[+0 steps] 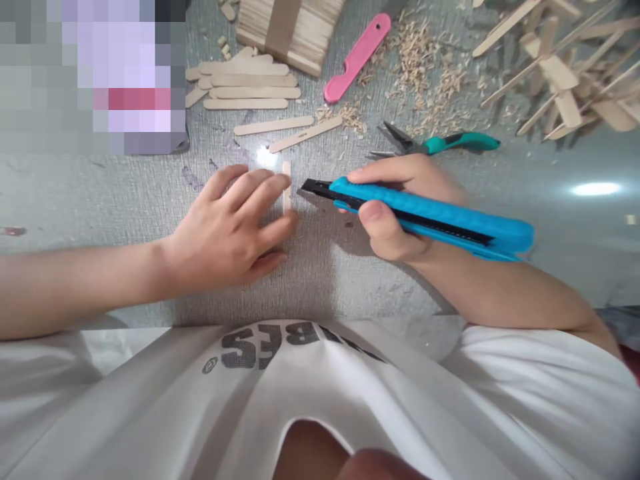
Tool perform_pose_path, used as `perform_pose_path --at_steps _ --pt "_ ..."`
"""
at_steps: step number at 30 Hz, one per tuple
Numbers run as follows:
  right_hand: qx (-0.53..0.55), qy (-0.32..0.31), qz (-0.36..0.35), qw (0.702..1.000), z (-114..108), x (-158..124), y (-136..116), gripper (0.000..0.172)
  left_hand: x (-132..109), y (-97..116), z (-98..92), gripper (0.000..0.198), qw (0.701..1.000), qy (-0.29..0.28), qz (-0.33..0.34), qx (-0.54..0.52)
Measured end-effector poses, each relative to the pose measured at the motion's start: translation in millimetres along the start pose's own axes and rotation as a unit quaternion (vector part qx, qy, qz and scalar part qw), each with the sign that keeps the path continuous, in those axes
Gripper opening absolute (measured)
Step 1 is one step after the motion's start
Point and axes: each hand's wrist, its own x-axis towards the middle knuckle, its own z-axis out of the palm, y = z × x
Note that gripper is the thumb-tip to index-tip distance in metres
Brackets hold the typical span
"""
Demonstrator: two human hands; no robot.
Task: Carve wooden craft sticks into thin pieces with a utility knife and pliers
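Observation:
A short piece of craft stick (pixel 287 190) stands upright in the picture on the grey table, partly covered by my left fingers. My left hand (pixel 235 217) holds it down there, with fingertips at its side and lower end. A blue utility knife (pixel 430 213) is gripped in my right hand (pixel 395 230). Its dark blade is out and points left, a small gap away from the stick. Two loose craft sticks lie just above: a plain one (pixel 274 125) and one with a small dark notch or mark (pixel 306 135).
Behind my right hand lie pliers with green handles (pixel 463 142). Farther back are a pink knife (pixel 357 59), wood shavings (pixel 425 67), a pile of craft sticks (pixel 250 80) and a banded bundle (pixel 310 40). Assembled stick pieces (pixel 565 73) fill the back right. A blurred-out area covers the back left.

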Motion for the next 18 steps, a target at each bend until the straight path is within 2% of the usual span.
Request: perform_pose_path --at_steps 1,4,8,12,14,18 --pt "-0.015 -0.02 -0.026 0.999 1 2 -3 0.03 2 -6 1.0 0.03 1.0 0.003 0.007 -0.021" --pt "-0.041 -0.009 -0.112 0.993 1 7 -8 0.03 7 -22 3.4 0.021 0.995 0.021 0.026 -0.094" --pt "-0.086 0.019 -0.174 0.981 0 9 -5 0.027 12 -33 3.2 0.021 0.985 0.07 -0.02 -0.153" --pt "-0.064 -0.016 -0.187 0.98 0 9 -7 0.028 12 -33 6.2 0.025 0.982 0.117 -0.076 -0.128" --pt "-0.061 -0.023 -0.168 0.984 1 8 -10 0.028 11 -31 9.2 0.036 0.987 0.106 -0.089 -0.087" --pt "-0.074 -0.027 -0.167 0.983 2 9 -12 0.026 9 -34 10.0 0.043 0.994 0.029 -0.097 -0.038"
